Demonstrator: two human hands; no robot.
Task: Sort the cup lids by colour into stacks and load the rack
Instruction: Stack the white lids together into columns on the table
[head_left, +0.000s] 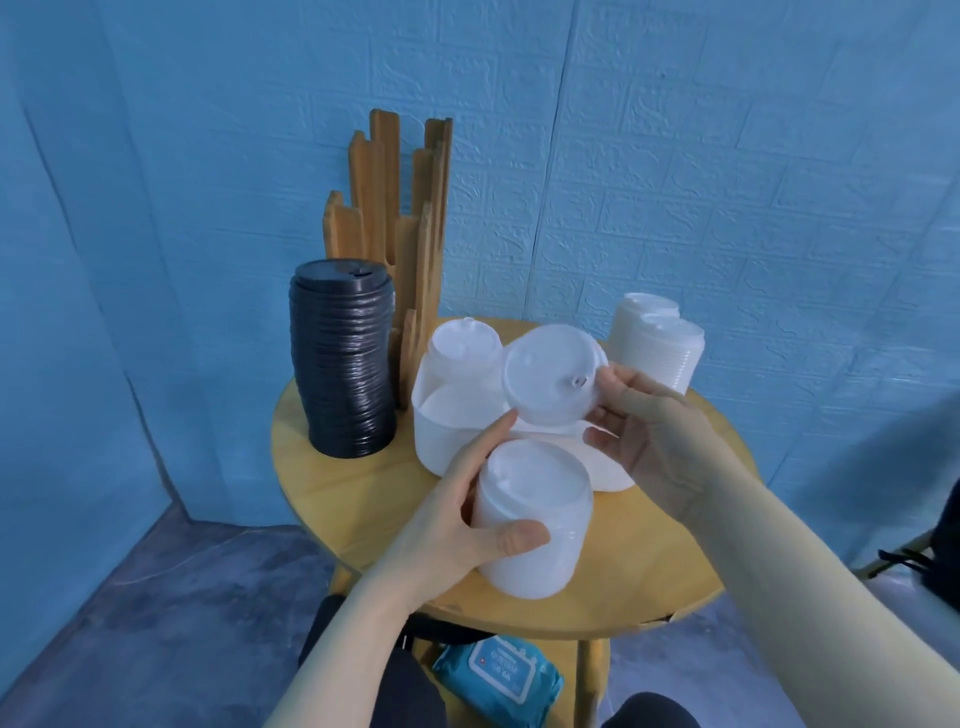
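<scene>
A: Left hand (457, 525)?
B: Grip wrapped around a short stack of white lids (530, 519), thumb across the front, fingers behind. The stack is tilted, low over the front of the round wooden surface (332, 483); can't tell if its bottom touches.

A: Right hand (654, 447)?
B: Grip pinching one single white lid (550, 379) at its right edge, fingertips curled on the rim near the sip hole. The lid is tipped up, underside toward the camera, held above the white holder (447, 431).

A: Holder contents?
B: One white stack (462, 345) stands in its back-left part. The rest is blocked by the hands.

A: Stack count?
B: White: four groups, namely the held stack, the one in the holder, and two leaning together at the back right (660, 348), plus the single lid. Black: one tall stack (343, 358), far left on the surface, a bit wavy.

A: Rack?
B: Wooden rack (400, 218) upright at the back left, just behind the black stack and the holder. Slots look bare from here.

A: Other stuff?
B: One blue wipes pack (498, 675) below the surface. Blue wall (675, 156) behind.
</scene>
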